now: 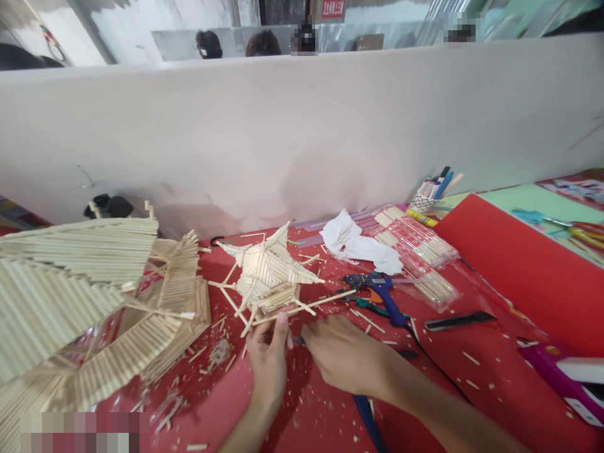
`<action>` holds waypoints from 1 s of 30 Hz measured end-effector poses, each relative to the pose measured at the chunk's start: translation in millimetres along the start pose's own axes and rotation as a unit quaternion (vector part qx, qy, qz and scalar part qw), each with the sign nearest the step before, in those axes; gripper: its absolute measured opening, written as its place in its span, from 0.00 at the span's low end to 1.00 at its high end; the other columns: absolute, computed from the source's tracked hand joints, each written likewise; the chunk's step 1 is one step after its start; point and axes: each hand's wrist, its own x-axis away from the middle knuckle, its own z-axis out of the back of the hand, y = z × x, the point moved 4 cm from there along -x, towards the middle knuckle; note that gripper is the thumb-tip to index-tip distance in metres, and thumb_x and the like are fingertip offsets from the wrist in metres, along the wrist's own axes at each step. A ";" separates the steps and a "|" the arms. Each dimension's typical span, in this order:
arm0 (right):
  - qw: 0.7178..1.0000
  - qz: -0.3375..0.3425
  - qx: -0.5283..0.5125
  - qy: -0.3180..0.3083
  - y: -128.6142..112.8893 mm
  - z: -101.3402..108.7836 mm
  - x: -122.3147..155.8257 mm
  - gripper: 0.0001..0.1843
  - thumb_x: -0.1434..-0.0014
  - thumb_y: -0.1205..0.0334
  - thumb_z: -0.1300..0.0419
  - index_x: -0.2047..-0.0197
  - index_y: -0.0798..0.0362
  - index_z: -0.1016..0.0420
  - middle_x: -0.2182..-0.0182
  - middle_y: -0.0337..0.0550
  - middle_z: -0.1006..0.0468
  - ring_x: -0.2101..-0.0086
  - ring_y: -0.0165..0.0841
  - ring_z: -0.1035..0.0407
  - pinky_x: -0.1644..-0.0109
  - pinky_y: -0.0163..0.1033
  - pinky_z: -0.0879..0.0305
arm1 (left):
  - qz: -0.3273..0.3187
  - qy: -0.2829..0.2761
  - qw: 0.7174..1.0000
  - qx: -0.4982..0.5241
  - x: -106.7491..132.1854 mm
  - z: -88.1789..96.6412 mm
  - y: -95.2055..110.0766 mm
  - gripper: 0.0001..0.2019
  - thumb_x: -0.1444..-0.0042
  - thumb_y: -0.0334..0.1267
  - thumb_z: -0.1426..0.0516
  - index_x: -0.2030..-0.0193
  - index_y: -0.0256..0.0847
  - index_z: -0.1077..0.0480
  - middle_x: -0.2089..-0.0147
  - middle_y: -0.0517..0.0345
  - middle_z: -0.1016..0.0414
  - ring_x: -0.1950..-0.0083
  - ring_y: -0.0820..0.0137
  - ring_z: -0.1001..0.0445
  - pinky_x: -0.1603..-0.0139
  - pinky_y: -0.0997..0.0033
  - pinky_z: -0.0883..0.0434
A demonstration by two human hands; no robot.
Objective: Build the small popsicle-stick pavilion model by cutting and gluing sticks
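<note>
A small roof model made of pale wooden sticks, with upturned pointed corners, rests on the red table. My left hand is closed at its near edge, thumb and fingers pinching a long thin wooden stick that points out to the right. Just right of it, my right hand is curled and slightly blurred. Dark blue parts of a tool show around and below the right hand; its fingertips are hidden, so the grip itself does not show clearly.
A large stick-built pagoda model fills the left. A blue glue gun, white tissue, bagged sticks, a dark flat blade-like piece and red card lie right. Stick scraps litter the red table; a pale partition stands behind.
</note>
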 end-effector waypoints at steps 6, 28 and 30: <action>1.000 0.006 -0.004 -0.001 0.3 11.8 0.2 0.15 0.32 0.69 0.49 0.49 0.57 0.23 0.62 0.54 0.16 0.63 0.46 0.21 0.61 0.44 0.35 | -0.005 0.005 1.000 0.004 -0.5 0.0 -0.3 0.22 0.43 0.57 0.38 0.72 0.37 0.25 0.82 0.64 0.39 0.78 0.74 0.40 0.73 0.73 0.37; 0.989 0.145 0.018 -0.021 -10.7 -9.4 -8.0 0.16 0.27 0.59 0.46 0.56 0.51 0.16 0.67 0.46 0.14 0.66 0.40 0.22 0.68 0.39 0.42 | 0.019 0.005 1.000 -0.004 -0.4 -1.0 2.8 0.27 0.47 0.60 0.37 0.80 0.39 0.35 0.83 0.66 0.41 0.81 0.78 0.46 0.79 0.76 0.45; 0.991 0.129 0.021 -0.023 -11.4 -8.3 -8.2 0.15 0.28 0.58 0.45 0.54 0.52 0.17 0.65 0.47 0.14 0.65 0.41 0.21 0.65 0.40 0.39 | 0.022 0.008 1.000 -0.002 -0.2 -1.4 2.3 0.26 0.48 0.62 0.37 0.77 0.38 0.32 0.83 0.66 0.41 0.81 0.78 0.46 0.79 0.75 0.46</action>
